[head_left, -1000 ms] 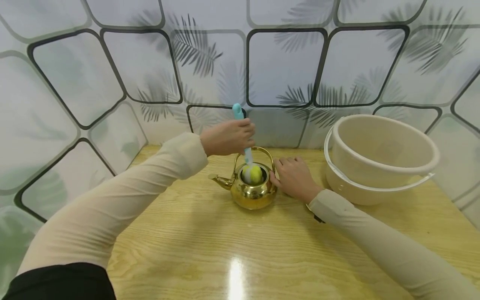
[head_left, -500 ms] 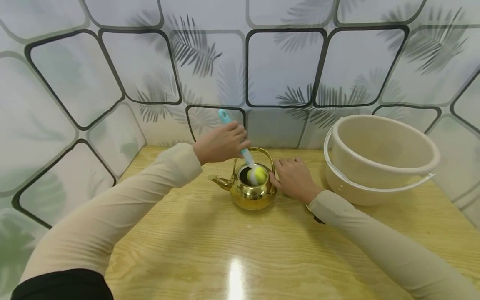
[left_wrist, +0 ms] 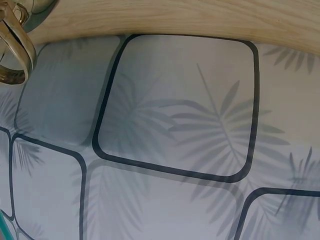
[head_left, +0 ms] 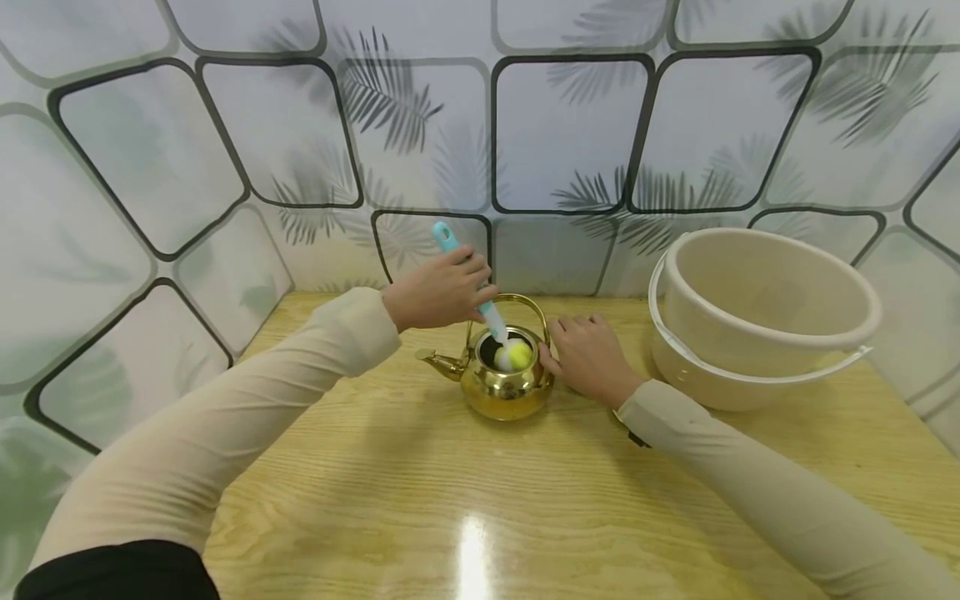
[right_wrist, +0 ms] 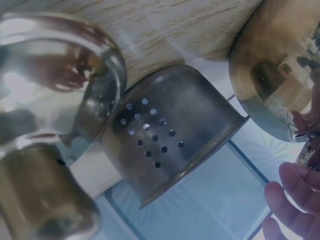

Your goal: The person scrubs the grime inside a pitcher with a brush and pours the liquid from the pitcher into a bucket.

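Observation:
My left hand (head_left: 442, 287) grips the light-blue handle of a sponge brush (head_left: 491, 319). Its yellow-and-white sponge head sits inside the mouth of a shiny brass kettle (head_left: 504, 400), which stands uncovered on the table with its spout to the left. The brush leans, its top end to the left. My right hand (head_left: 592, 357) holds the kettle's right side by the handle base, thumb against the body. In the right wrist view its fingers (right_wrist: 295, 200) are curled beside the kettle body (right_wrist: 270, 90). The left wrist view catches the kettle's arched handle (left_wrist: 20, 60), without the hand.
A perforated metal strainer (right_wrist: 175, 120) and a shiny brass lid (right_wrist: 55, 75) with a knob lie close to my right wrist. To the right stand two nested cream buckets (head_left: 772, 358) with a white bail handle. Behind the wooden table (head_left: 420, 500) rises a patterned wall (head_left: 570, 133).
The left hand has shifted slightly left and down, tilting the brush from nearly upright to leaning left. The sponge head has moved within the kettle's mouth. The right hand and kettle stay put.

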### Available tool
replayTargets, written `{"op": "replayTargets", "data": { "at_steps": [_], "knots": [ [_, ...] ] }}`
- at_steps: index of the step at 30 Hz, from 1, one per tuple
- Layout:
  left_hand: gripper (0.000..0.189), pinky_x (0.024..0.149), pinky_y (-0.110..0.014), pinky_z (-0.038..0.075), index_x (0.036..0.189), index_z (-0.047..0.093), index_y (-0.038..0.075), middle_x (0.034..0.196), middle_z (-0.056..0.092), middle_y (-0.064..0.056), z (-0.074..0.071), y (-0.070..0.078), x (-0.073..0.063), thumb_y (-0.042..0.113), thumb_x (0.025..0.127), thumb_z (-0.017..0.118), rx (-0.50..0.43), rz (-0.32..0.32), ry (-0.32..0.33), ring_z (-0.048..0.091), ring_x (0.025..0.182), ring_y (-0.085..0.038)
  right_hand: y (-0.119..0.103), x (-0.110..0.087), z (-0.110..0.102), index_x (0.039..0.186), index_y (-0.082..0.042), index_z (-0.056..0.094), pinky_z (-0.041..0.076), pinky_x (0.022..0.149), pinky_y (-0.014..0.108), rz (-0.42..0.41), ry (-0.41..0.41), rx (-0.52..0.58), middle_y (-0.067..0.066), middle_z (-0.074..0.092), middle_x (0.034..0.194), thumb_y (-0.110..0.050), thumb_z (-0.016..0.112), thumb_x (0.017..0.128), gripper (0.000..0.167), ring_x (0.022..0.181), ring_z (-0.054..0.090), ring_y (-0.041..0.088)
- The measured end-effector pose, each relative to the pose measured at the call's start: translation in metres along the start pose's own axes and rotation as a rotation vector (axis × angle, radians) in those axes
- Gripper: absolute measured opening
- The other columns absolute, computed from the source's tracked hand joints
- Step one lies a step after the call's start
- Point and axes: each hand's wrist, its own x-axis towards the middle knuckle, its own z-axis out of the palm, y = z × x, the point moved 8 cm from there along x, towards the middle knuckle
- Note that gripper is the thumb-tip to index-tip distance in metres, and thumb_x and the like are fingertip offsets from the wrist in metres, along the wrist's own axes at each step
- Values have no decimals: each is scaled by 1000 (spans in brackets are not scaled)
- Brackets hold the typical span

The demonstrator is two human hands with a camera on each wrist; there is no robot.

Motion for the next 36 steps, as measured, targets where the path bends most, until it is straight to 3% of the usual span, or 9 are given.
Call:
{"op": "replayTargets", "data": {
  "at_steps": [9, 17, 29, 36],
  "knots": [
    [45, 96, -36, 38, 104, 59, 14, 104, 66, -6, -5, 0, 1, 55, 87, 51, -46, 48, -19, 58, 102, -22, 0, 0, 1, 75, -7, 54, 34, 47, 31, 2, -16, -4, 4, 53, 59, -28, 60, 84, 24, 48, 52, 19],
    [45, 94, -36, 36, 108, 60, 16, 108, 66, -6, -8, -2, 0, 55, 86, 52, -41, 86, -84, 57, 104, -23, -1, 1, -1, 74, -6, 53, 35, 48, 32, 5, -5, 8, 5, 53, 59, -28, 61, 83, 25, 50, 54, 20],
    [45, 100, -32, 31, 108, 62, 20, 112, 65, -2, -23, 3, 19, 57, 87, 48, 174, 166, -127, 54, 108, -20, 0, -1, 0, 73, -7, 53, 34, 48, 32, 5, 0, 5, 5, 52, 59, -26, 58, 84, 24, 50, 53, 20],
    [44, 100, -31, 30, 107, 62, 21, 109, 65, -2, -22, 0, 21, 57, 86, 50, 179, 145, -138, 53, 108, -20, 0, -1, 0, 72, -6, 52, 35, 49, 33, 2, -5, -5, 5, 52, 59, -27, 58, 84, 25, 50, 53, 21]
  ]
}}
